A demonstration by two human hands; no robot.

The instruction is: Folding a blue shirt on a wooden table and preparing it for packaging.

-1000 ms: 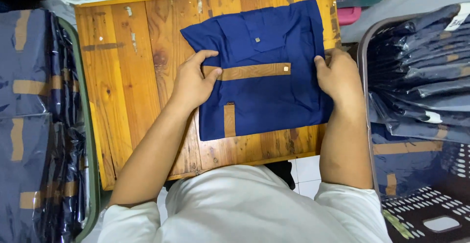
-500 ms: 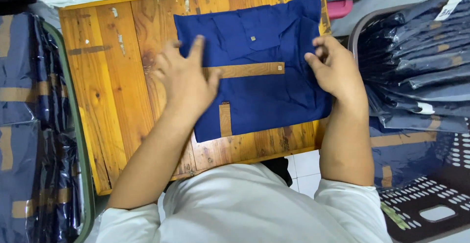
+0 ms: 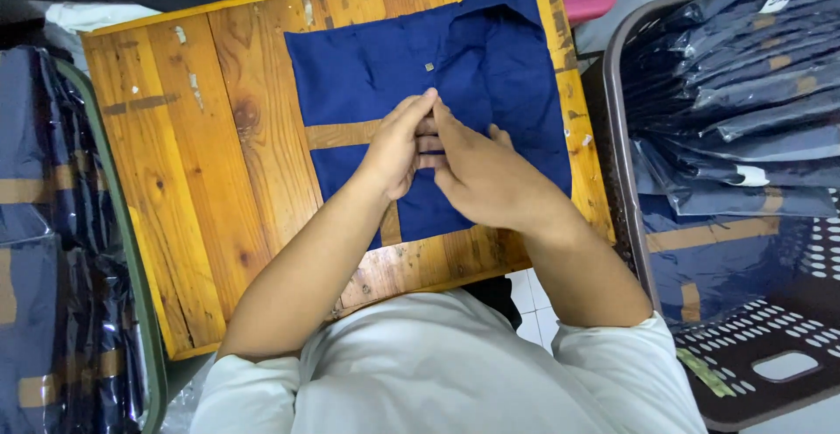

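Observation:
A folded navy blue shirt (image 3: 376, 71) with tan trim strips lies on a small wooden table (image 3: 201, 180). Both hands rest flat on the middle of the shirt, fingertips meeting. My left hand (image 3: 398, 145) presses on the tan horizontal strip. My right hand (image 3: 477, 171) lies beside it, partly covering the lower right of the shirt. The fingers of both hands are stretched out and hold nothing.
A brown plastic basket (image 3: 752, 355) at the right holds several bagged navy shirts (image 3: 735, 75). At the left a green-rimmed bin (image 3: 114, 215) holds more bagged navy garments (image 3: 35, 224). A pink object (image 3: 591, 1) lies behind the table.
Both hands have moved from the shirt's left and right edges in to its middle, where they now meet. The view has shifted slightly.

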